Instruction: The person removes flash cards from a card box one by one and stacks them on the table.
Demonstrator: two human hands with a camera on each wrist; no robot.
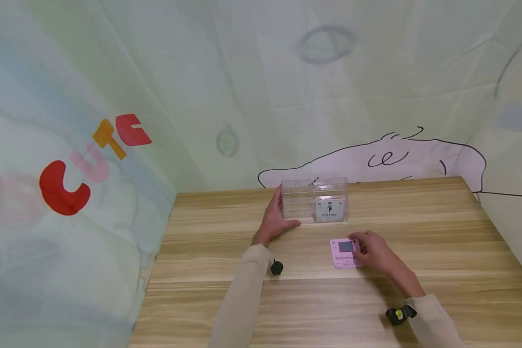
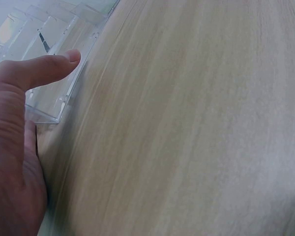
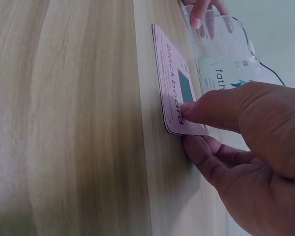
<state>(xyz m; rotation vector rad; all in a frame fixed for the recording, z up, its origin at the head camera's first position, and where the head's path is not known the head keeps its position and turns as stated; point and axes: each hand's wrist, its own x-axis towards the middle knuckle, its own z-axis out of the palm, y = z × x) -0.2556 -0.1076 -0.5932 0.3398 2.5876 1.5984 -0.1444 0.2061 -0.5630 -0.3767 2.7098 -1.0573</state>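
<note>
A clear plastic box (image 1: 297, 202) with two compartments stands near the table's back edge. Its right compartment holds a white card (image 1: 329, 211) reading "father"; the left one shows no card. My left hand (image 1: 275, 220) grips the box's left end, thumb across the front and fingers along the side, as the thumb (image 2: 51, 69) in the left wrist view confirms. In front of the box, my right hand (image 1: 374, 251) pinches the right edge of a pink card (image 1: 341, 259) reading "blackboard". From the right wrist view, the pink card (image 3: 169, 83) looks thick, perhaps several together.
The wood-grain table (image 1: 209, 241) ends just behind the box. Printed fabric (image 1: 243, 96) hangs behind it and on both sides. Black devices (image 1: 276, 268) are strapped to both wrists.
</note>
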